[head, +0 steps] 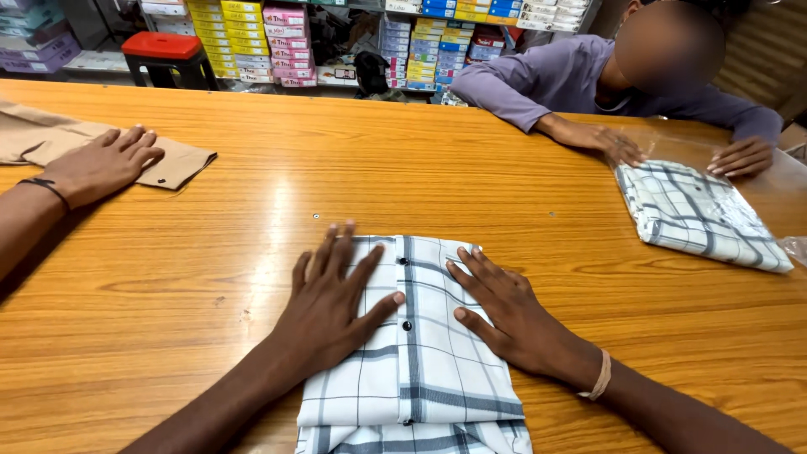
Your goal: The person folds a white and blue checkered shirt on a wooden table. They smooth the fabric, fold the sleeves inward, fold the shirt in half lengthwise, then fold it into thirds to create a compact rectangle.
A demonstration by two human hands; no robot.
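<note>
A white shirt with grey checks and dark buttons (pixel 420 370) lies folded on the wooden table (pixel 336 176) right in front of me. My left hand (pixel 332 303) rests flat on its left half, fingers spread. My right hand (pixel 504 307) lies flat on its right half, a pale band on that wrist. Neither hand grips anything.
Another person's hand (pixel 101 164) with a black wristband lies on a tan folded garment (pixel 172 164) at the left. A person in a purple top (pixel 563 80) across the table presses both hands by a checked shirt in a clear bag (pixel 698 214). Stacked boxes (pixel 244 38) and a red stool (pixel 164 46) stand behind.
</note>
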